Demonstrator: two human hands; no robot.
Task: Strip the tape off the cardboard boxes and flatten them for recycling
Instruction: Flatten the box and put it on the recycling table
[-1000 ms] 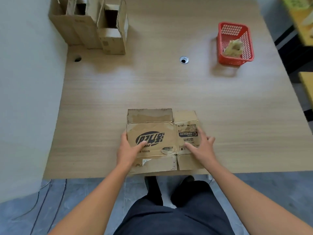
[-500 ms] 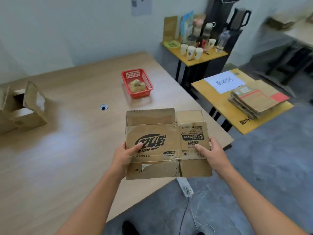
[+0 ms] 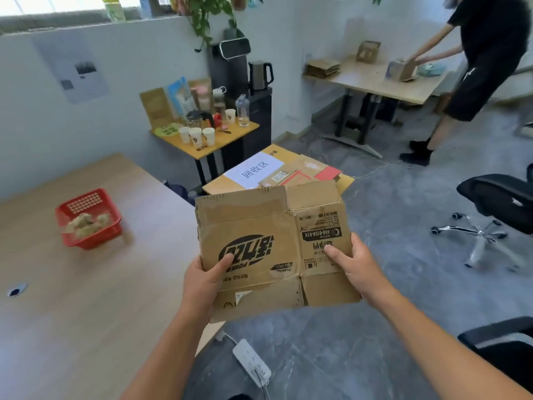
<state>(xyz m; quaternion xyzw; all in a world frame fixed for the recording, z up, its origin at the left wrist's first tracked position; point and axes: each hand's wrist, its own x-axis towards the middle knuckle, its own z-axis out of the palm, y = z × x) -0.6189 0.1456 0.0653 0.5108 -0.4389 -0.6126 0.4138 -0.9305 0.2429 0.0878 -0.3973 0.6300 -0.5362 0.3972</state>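
A flattened brown cardboard box (image 3: 268, 226) with black print hangs in the air in front of me, off the table's right edge. My left hand (image 3: 202, 281) grips its lower left edge, thumb on the printed face. My right hand (image 3: 357, 267) grips its right edge, thumb on top. Beyond the box, a low yellow table (image 3: 219, 184) bears a white paper sign (image 3: 253, 169) and a stack of flattened cardboard (image 3: 305, 171).
A red basket (image 3: 86, 217) with crumpled tape sits on the wooden table (image 3: 86, 298) to my left. A white power strip (image 3: 251, 362) lies on the floor below. An office chair (image 3: 496, 209) stands at right. Another person (image 3: 484, 67) works at a far table (image 3: 375, 79). A side table (image 3: 227, 137) holds cups.
The flattened box has been lifted off the wooden table and carried to the right, toward the low yellow table. My view has turned right and up.
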